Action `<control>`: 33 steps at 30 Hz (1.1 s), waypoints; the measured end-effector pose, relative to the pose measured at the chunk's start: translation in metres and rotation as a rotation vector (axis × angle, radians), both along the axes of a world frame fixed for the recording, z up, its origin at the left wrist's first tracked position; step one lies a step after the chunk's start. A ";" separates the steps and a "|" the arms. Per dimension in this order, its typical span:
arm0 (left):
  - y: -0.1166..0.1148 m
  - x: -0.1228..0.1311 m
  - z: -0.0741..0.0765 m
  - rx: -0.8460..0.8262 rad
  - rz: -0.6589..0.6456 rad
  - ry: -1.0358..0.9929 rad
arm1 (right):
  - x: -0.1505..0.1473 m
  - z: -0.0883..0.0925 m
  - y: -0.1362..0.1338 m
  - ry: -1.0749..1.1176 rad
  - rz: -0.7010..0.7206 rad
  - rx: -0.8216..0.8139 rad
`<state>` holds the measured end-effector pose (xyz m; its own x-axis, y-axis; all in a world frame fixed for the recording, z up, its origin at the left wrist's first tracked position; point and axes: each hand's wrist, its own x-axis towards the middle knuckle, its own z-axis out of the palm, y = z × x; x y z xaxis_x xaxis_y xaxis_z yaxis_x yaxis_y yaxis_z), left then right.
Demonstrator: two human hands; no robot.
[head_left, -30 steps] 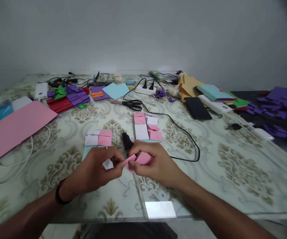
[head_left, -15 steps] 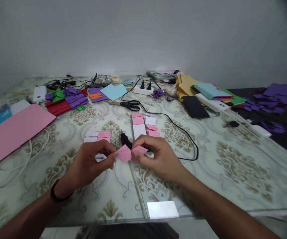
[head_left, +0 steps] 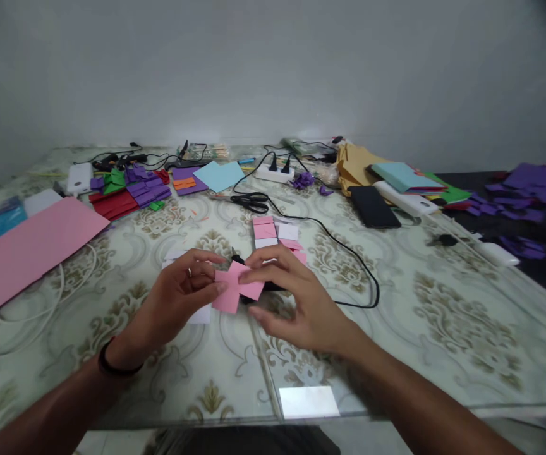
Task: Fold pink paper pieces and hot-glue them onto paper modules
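My left hand (head_left: 175, 298) and my right hand (head_left: 296, 300) hold a folded pink paper piece (head_left: 236, 289) between them, just above the table. Both pinch it with fingertips, the left at its left edge, the right on its upper right part. A black glue gun (head_left: 241, 260) lies right behind the paper, mostly hidden. Small folded pink and white squares (head_left: 273, 232) lie beyond my right hand. More white squares (head_left: 200, 314) sit under my left hand.
A large pink sheet (head_left: 26, 243) lies at the left. Black scissors (head_left: 250, 201), a black cable (head_left: 349, 253), a power strip (head_left: 275, 171), a phone (head_left: 373, 206) and piles of purple, red and green folded paper (head_left: 131, 189) sit farther back. Purple pieces (head_left: 533, 189) are at the right.
Both hands have lifted slightly and the pink piece has been opened out and turned, showing a broader folded shape. The right hand's fingers have spread over it.
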<state>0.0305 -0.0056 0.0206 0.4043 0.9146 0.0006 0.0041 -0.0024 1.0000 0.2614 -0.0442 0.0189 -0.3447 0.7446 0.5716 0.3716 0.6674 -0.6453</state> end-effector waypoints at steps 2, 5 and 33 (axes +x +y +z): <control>0.000 0.000 0.001 0.025 0.026 0.014 | 0.000 0.000 0.001 0.090 0.003 -0.143; -0.002 -0.001 0.001 0.058 0.007 0.030 | -0.001 -0.004 0.002 0.247 -0.052 -0.329; -0.005 -0.003 0.001 0.176 -0.083 0.262 | -0.004 -0.008 0.002 -0.087 -0.170 0.209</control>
